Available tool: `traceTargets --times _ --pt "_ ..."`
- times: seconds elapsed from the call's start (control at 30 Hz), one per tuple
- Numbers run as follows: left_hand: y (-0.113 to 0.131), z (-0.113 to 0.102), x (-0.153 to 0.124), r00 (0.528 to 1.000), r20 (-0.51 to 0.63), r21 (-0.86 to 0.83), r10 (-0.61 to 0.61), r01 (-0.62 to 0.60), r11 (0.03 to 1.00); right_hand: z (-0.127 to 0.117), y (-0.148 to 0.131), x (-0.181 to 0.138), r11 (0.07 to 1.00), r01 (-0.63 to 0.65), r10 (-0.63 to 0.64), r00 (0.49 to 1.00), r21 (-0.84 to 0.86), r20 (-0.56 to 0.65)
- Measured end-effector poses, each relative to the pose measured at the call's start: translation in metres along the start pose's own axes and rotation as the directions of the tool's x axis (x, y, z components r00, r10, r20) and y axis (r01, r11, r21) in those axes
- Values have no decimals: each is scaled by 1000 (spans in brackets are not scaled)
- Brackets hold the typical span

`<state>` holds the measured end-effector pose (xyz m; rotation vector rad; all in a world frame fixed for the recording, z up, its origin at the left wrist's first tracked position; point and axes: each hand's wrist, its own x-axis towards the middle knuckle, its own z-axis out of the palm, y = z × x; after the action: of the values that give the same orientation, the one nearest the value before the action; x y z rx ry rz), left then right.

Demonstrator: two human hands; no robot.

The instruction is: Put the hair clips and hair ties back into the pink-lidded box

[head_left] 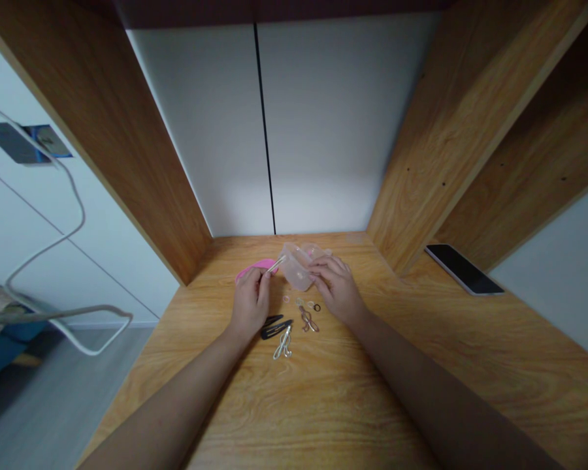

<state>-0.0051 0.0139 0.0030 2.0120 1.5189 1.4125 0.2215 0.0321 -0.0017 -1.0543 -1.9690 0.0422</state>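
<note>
My left hand [251, 299] pinches a slim, pale, metallic-looking stick-like piece [275, 264], whose tip touches or overlaps the left side of a translucent pink container [296, 271]. Fingers of my right hand [337, 287] are closed on that container's right side. Behind my left hand lies a bright pink lid-like piece [255, 266], partly covered. Nearer to me on the desk are black snap hair clips [276, 329], a silver bow-shaped hair clip [283, 344] and a rose-gold one [308, 319]. Several small hair ties [317, 307] lie just below the container.
The wooden desk [294, 405] is walled by wood panels at left and right and a white back panel [323, 130]. A dark-screened phone or tablet [464, 269] lies at the right. A white cable [73, 228] hangs at the left.
</note>
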Motion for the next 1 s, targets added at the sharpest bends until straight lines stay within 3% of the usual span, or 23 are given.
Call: traceTargets --times 0.13,0.33,0.5,1.0 --pt "0 -1 1 1000 -23 37 13 -12 999 -4 -8 -1 999 35 -34 999 -36 16" --pt "-4 -4 3 993 -82 159 87 -74 985 -7 -9 -2 995 -19 18 1000 -99 -7" --pt "-8 -4 2 989 -99 169 106 -88 982 -11 -12 -2 993 -31 36 998 -113 43" --pt "-16 4 2 993 31 219 110 -114 969 2 5 -5 999 -12 14 997 -33 79"
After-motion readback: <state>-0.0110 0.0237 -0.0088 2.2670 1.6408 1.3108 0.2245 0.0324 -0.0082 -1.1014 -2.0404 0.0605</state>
